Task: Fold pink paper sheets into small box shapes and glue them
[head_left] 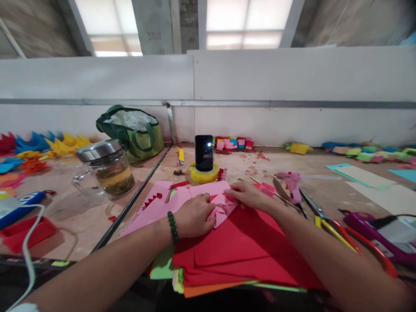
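My left hand [195, 215], with a green bead bracelet at the wrist and a ring, lies curled on a folded pink paper piece [224, 207], fingers pressing it down. My right hand [250, 196] pinches the same pink piece at its upper right edge. The piece rests on a stack of red paper sheets [247, 247] with orange and green sheets underneath. Flat pink sheets [159, 203] with small red cut shapes on them lie to the left of my hands.
A glass jar with a metal lid [107, 169] and a green bag [136, 132] stand at left. A black phone on a yellow tape roll [204, 158] stands ahead. A pink glue gun [292, 184], scissors [328, 219] and coloured paper pieces lie at right.
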{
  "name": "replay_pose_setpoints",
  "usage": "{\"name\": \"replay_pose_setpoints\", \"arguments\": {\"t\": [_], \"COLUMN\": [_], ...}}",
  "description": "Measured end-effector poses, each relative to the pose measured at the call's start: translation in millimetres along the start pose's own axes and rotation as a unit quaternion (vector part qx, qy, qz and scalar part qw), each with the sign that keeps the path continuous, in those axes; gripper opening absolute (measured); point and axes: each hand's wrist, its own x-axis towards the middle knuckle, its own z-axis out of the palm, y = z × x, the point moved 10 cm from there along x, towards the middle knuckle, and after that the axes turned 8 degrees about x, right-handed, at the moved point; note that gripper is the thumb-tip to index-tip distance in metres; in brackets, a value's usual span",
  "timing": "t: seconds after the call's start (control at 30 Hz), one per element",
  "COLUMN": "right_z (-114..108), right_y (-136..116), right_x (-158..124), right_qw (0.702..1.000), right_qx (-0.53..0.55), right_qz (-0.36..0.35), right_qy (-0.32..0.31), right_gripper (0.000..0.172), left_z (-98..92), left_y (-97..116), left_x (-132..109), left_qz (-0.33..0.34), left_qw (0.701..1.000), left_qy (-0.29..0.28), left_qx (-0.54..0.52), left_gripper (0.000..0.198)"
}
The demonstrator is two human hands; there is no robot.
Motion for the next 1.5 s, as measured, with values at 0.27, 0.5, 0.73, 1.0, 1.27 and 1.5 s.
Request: {"name": "replay_pose_setpoints", "arguments": {"t": [0.27,0.5,0.73,1.0,1.27,1.5], "right_z": [26.1,21.3,-13.8,5.4,4.7,0.9], "right_y": [-12.3,-6.2,12.5,-13.4,-16.4,0.3], "right_x": [41.0,50.4,46.8,-6.9,-22.5,-11.7], "right_qw": [0.983,0.983,0.985,0.985,0.984,0.992], "right_qx": [-0.171,-0.152,-0.167,-0.099,-0.084,0.071], "right_qz": [0.021,0.054,0.048,-0.076,-0.155,-0.108], "right_qy": [-0.062,-0.091,-0.02,-0.121,-0.033,0.002], "right_gripper": [0.031,0.024,0.03,0.025,0.04,0.036], "left_z": [-0.7,-7.8,-15.4,-12.9,-8.0,8.3], "left_y": [8.0,4.9,4.9,-14.0,-43.2,-69.9], "left_x": [-3.9,-15.1,-23.4,-5.8,4.3,9.3], "left_qz": [0.047,0.027,0.031,-0.035,-0.081,-0.145], "left_qw": [0.998,0.997,0.993,0.999,0.992,0.96], "left_qy": [-0.029,-0.072,-0.106,0.008,0.036,-0.011], "left_qx": [0.021,0.02,0.044,0.01,-0.086,-0.239], "left_gripper": [0.026,0.023,0.021,0.033,0.035,0.07]}}
